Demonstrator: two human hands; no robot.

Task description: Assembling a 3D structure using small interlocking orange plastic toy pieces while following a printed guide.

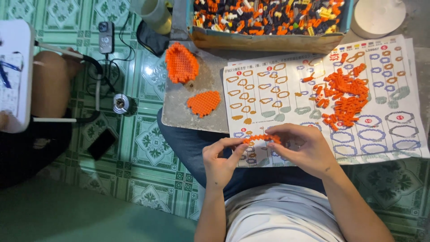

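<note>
Head view: left hand (220, 157) and right hand (301, 148) both pinch a thin orange brick strip (262, 138), left fingers closed on its left end, right fingers closed on its right end; strip held just above the near edge of the instruction sheet (394, 112), over the lap; loose orange bricks (342, 92) piled on the sheet, well apart from the hands; two built orange pieces on the grey board (179, 114): a dished shell (181, 62) and a flat piece (204, 103); cardboard box (268, 41) of mixed bricks at the far edge; white round lid (378, 18) beside it; phone (101, 143) and metal can (120, 104) on the green tiled floor (148, 179); another person's knee (49, 83) at left.
</note>
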